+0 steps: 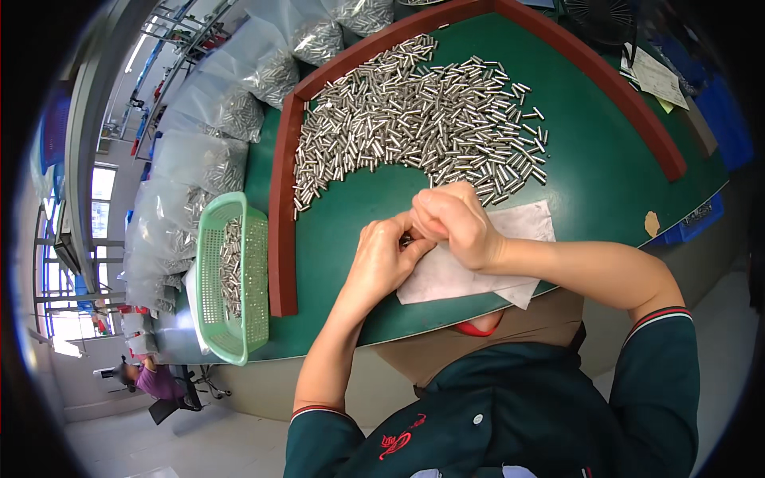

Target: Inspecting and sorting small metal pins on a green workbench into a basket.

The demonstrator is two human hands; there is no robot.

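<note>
Over a white cloth [510, 231] at the table's near edge, my two hands meet. My left hand [382, 259] is closed, thumb against curled fingers, around what looks like a few small metal pins [406, 238], mostly hidden. My right hand [458, 223] is closed in a loose fist, its fingers curled down against the left fingertips. Whatever the right fingers grip is out of sight. Just beyond the hands spreads a large heap of short, shiny metal pins [414, 115] on the green tabletop [598, 167].
Dark red rails [283, 215] border the work area left, behind and right. Outside the left rail stands a light green plastic basket [255, 279] partly filled with pins. Clear bags of pins [227, 163] line the far left. Papers [657, 80] and a black fan [599, 20] are back right.
</note>
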